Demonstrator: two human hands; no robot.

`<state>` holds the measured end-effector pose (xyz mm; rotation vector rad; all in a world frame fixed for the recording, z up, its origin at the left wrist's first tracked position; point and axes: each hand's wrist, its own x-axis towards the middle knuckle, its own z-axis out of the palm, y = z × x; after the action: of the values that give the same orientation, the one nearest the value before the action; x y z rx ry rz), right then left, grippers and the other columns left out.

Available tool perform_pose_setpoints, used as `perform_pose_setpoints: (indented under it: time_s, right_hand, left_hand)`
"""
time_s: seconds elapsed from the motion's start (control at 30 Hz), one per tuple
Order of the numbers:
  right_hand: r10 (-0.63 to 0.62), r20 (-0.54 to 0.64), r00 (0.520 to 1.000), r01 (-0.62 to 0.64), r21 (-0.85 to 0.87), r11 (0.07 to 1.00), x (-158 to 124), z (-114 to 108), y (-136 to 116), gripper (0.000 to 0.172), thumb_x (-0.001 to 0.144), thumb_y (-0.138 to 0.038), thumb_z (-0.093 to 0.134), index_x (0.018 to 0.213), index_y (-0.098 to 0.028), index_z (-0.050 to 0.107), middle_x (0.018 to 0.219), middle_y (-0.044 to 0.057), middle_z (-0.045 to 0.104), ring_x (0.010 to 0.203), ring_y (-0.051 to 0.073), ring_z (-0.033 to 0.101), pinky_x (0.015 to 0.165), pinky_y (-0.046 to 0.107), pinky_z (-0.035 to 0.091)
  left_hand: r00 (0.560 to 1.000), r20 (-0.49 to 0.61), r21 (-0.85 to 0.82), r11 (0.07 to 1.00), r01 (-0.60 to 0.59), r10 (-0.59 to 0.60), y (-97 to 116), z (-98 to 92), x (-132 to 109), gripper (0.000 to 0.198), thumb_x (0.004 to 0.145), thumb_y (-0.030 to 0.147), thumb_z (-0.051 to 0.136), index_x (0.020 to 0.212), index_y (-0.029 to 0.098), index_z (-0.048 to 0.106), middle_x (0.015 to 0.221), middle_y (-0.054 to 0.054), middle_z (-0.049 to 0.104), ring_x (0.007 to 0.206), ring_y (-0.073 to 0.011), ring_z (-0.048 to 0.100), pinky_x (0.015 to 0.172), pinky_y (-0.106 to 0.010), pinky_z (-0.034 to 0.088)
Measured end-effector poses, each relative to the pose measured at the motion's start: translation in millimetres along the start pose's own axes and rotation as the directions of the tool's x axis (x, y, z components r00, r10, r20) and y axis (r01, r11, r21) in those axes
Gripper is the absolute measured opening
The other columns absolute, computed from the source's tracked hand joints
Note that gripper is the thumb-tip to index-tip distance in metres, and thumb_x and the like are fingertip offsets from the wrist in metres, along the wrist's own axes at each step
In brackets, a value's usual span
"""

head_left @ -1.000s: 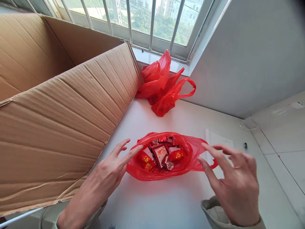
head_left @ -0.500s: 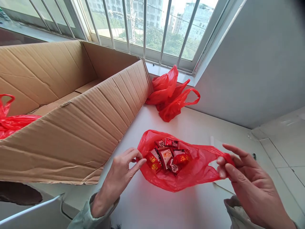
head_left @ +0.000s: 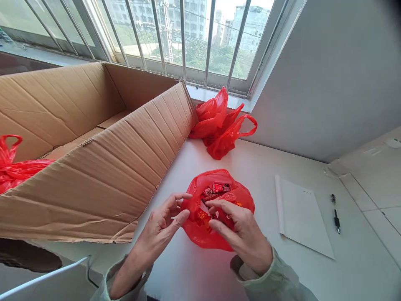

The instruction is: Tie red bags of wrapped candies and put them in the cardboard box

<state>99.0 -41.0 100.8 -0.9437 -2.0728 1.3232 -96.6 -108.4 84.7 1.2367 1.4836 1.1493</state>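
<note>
A red plastic bag (head_left: 242,193) sits on the white table with its mouth partly gathered inward. Inside it lie several wrapped sweets (head_left: 221,187) in red and dark packaging, some with gold print. My left hand (head_left: 164,219) is at the bag's left side, thumb and fingers apart, fingertips at the rim. Over the bag's right side reaches my right hand (head_left: 239,228). Its thumb and index finger are spread above the sweets, and the other fingers are partly hidden. I see nothing held between the fingertips of either hand.
A large open cardboard box (head_left: 125,167) stands on the left, with a red bag (head_left: 25,169) inside. More red plastic bags (head_left: 219,129) lie by the window sill. On the right are a white paper pad (head_left: 305,217) and a black pen (head_left: 336,221).
My right hand has let go of the bag's stretched right end and moved left over the sweets. The bag's right side is now folded in. My left hand has opened slightly at the rim.
</note>
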Motion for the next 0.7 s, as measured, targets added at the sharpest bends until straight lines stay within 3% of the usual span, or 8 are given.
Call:
perform_pose_setpoints:
  time_s: [0.07,0.17,0.3,0.43,0.5,0.57,0.63,0.7]
  right_hand:
    - [-0.03,0.036,0.999,0.034,-0.128,0.991,2.4,9.9,0.9,0.034,0.081,-0.023,0.064,0.115,-0.022,0.064,0.104,0.002,0.07,0.089,0.018,0.065,0.083,0.034,0.051]
    - [-0.088,0.035,0.996,0.092,-0.156,0.984,2.0,11.9,3.1,0.03,0.084,-0.016,0.057,0.112,-0.023,0.066,0.103,0.0,0.072,0.089,0.017,0.068,0.08,0.031,0.053]
    - [-0.128,-0.239,0.963,0.093,-0.154,0.984,-8.5,-17.6,-3.3,0.022,0.09,-0.024,0.052,0.101,-0.025,0.071,0.098,-0.001,0.074,0.085,0.014,0.069,0.078,0.024,0.057]
    - [0.098,-0.56,0.822,-0.204,-0.129,0.97,-26.1,-61.1,-24.8,0.027,0.082,-0.044,0.062,0.103,-0.03,0.073,0.099,0.0,0.071,0.056,0.012,0.062,0.039,0.022,0.056]
    - [0.197,-0.666,0.72,-0.317,-0.062,0.946,-31.8,-76.9,-35.8,0.037,0.075,-0.053,0.065,0.103,-0.031,0.072,0.1,0.002,0.069,0.062,0.016,0.061,0.031,0.023,0.053]
    - [0.226,-0.744,0.629,-0.348,-0.009,0.938,-33.0,-87.2,-43.3,0.044,0.069,-0.058,0.068,0.104,-0.031,0.072,0.099,0.004,0.068,0.074,0.021,0.061,0.032,0.024,0.055]
    - [0.23,-0.775,0.588,-0.336,0.025,0.942,-30.3,-93.7,-46.9,0.046,0.067,-0.058,0.069,0.105,-0.031,0.07,0.095,0.005,0.067,0.078,0.023,0.061,0.031,0.024,0.054]
    - [0.249,-0.748,0.616,-0.331,0.041,0.943,-26.3,-98.5,-48.9,0.047,0.066,-0.057,0.07,0.105,-0.03,0.07,0.089,0.006,0.066,0.076,0.023,0.061,0.028,0.022,0.05]
  left_hand:
    - [0.995,-0.1,0.238,0.971,0.006,0.018,2.0,2.7,0.8,0.039,0.084,0.046,0.061,0.115,0.024,0.05,0.083,0.001,0.065,0.07,-0.015,0.063,0.06,-0.025,0.05]
    - [0.953,-0.281,0.505,0.862,0.044,0.116,0.3,3.8,2.6,0.034,0.081,0.044,0.064,0.107,0.024,0.053,0.07,0.006,0.06,0.056,-0.0131,0.059,0.057,-0.025,0.046]
    - [0.929,-0.34,0.579,0.811,0.083,0.148,1.9,-9.1,1.6,0.018,0.087,0.042,0.056,0.095,0.025,0.059,0.075,0.006,0.065,0.059,-0.0117,0.064,0.059,-0.023,0.046]
    - [0.913,-0.338,0.667,0.743,0.06,0.23,21.3,-28.8,-4.7,0.017,0.09,0.039,0.052,0.089,0.028,0.065,0.082,0.008,0.071,0.07,-0.0115,0.068,0.066,-0.021,0.047]
    - [0.891,-0.353,0.692,0.721,0.044,0.284,34.6,-35.1,-8.3,0.018,0.089,0.039,0.053,0.09,0.029,0.068,0.084,0.009,0.073,0.072,-0.0118,0.069,0.067,-0.021,0.048]
    - [0.858,-0.386,0.684,0.729,0.02,0.339,46.9,-37.4,-10.8,0.019,0.088,0.042,0.055,0.089,0.03,0.069,0.084,0.009,0.074,0.07,-0.0119,0.069,0.067,-0.02,0.049]
    - [0.837,-0.414,0.644,0.765,-0.009,0.358,56.9,-35.9,-11.7,0.018,0.085,0.044,0.059,0.087,0.03,0.071,0.078,0.009,0.074,0.065,-0.0117,0.068,0.065,-0.02,0.05]
    - [0.839,-0.442,0.578,0.816,-0.004,0.317,64.9,-31.8,-11.1,0.018,0.083,0.043,0.062,0.084,0.029,0.072,0.072,0.008,0.073,0.06,-0.0119,0.067,0.059,-0.019,0.051]
